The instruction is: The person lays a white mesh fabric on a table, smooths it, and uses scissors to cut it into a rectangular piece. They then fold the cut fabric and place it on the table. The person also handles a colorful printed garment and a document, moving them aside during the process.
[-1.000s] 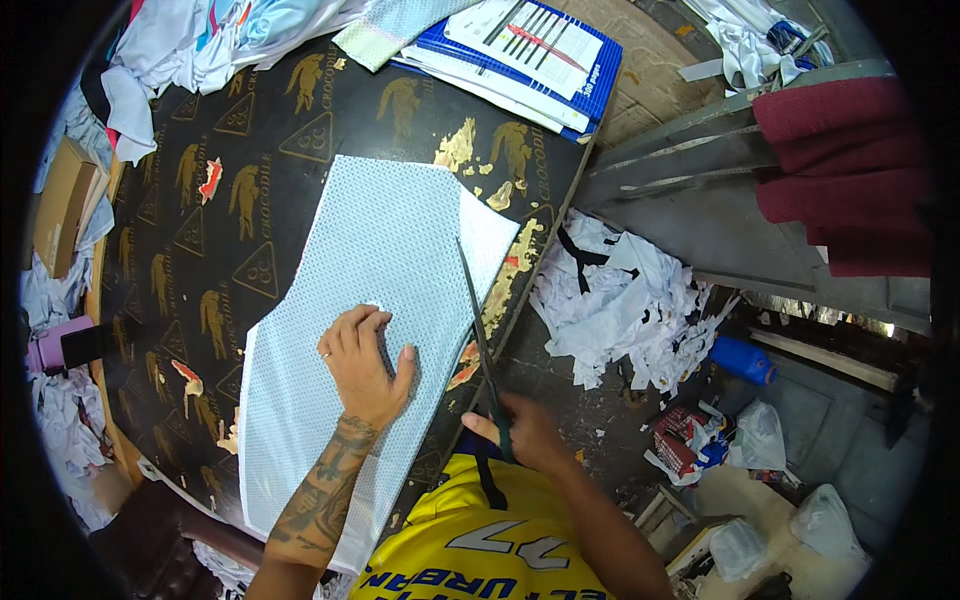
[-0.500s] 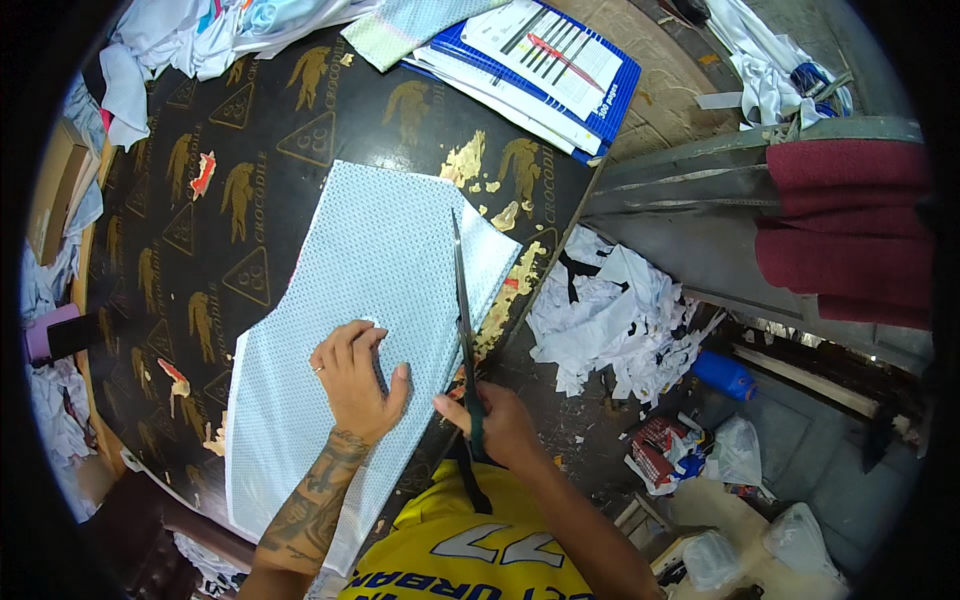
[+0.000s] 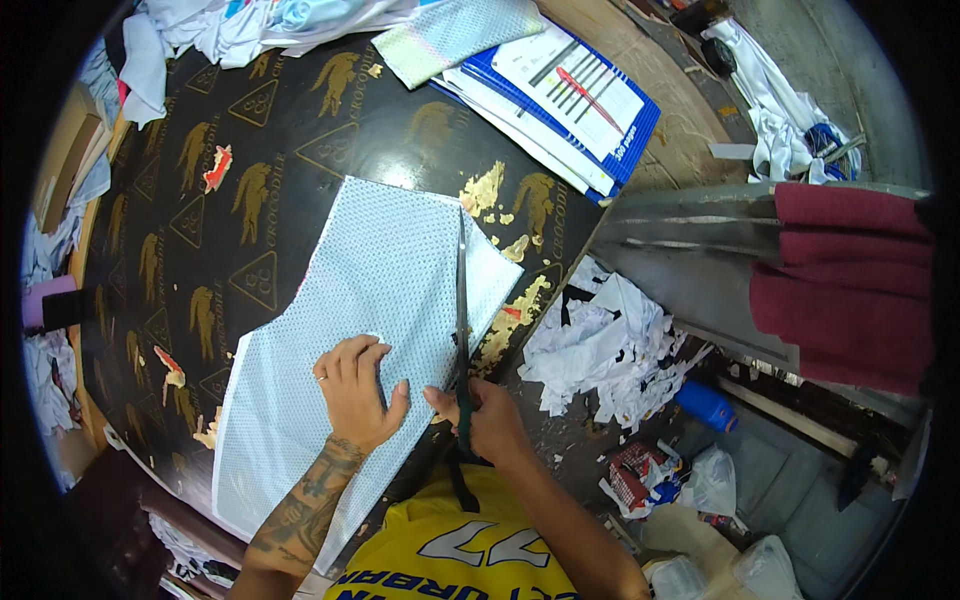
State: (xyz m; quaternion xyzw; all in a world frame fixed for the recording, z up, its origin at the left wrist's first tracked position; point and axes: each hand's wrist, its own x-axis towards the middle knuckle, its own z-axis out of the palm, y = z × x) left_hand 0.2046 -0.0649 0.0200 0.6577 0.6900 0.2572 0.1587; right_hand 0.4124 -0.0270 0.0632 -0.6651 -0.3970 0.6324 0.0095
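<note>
On cloth (image 3: 385,270), left hand (image 3: 357,395) spread; right hand (image 3: 495,425) gripping scissors (image 3: 462,325) fore-aft, tips forward.

From here I see pale, dark-dotted fabric (image 3: 385,265) spread flat on the bench (image 3: 300,110); long, dark-handled scissors (image 3: 462,325) reach over its right side, tips near its far edge.

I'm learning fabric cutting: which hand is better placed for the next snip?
Probably the right hand: it holds scissors whose blades reach over the dotted pale fabric, while the left hand rests on that fabric.
</note>
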